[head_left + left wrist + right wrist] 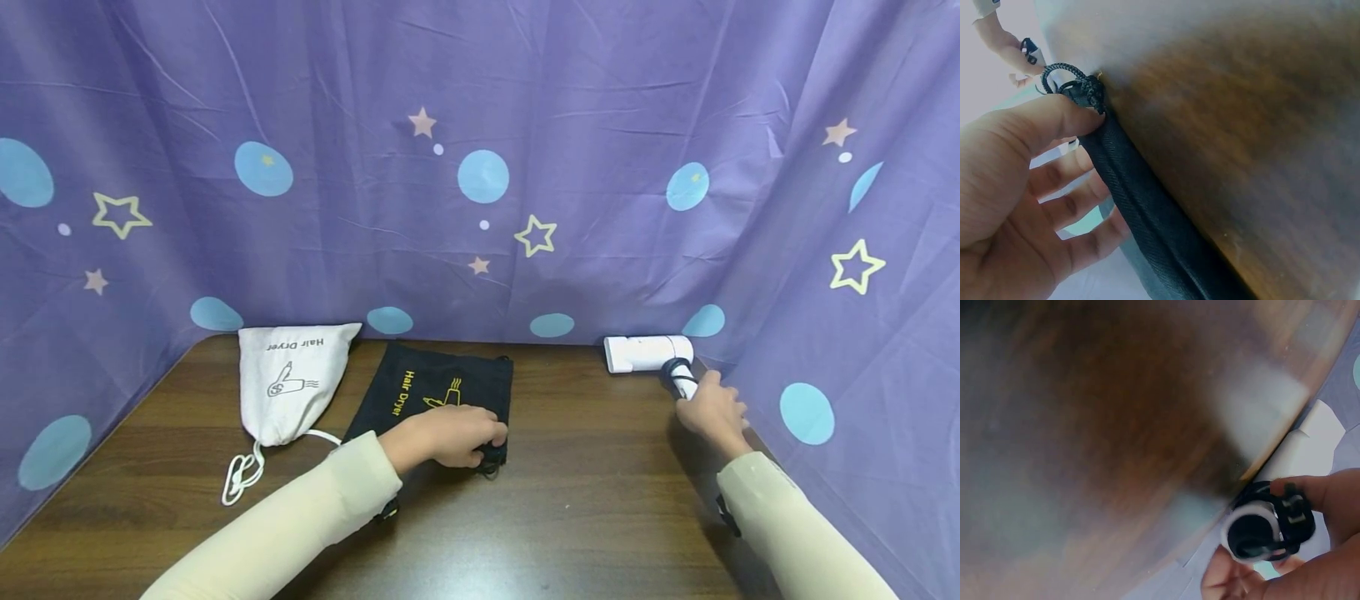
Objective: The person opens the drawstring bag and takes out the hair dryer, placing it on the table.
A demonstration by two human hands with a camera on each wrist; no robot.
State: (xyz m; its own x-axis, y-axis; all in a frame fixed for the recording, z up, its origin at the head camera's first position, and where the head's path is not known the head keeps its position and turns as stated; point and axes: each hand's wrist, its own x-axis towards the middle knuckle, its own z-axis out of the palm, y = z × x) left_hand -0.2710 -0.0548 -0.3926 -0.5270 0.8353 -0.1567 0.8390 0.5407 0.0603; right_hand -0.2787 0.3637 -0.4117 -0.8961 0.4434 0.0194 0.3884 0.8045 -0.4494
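Observation:
A black drawstring bag (420,379) with yellow "Hair Dryer" print lies on the table, left of centre. The left hand (457,433) pinches its corded edge; in the left wrist view the thumb of the left hand (1035,181) presses the black cloth (1141,206) beside a knotted cord (1094,90). At the right back, a white hair dryer (645,353) lies with its handle toward the person, black cord wound round it. The right hand (712,412) grips that handle; the right wrist view has the right hand's fingers (1232,572) round the handle end (1252,534).
A white drawstring bag (292,383) with "Hair Dryer" print lies at the left back, its white cord (242,475) trailing toward the front. Purple curtains with stars and dots hang behind and beside the brown wooden table (555,517).

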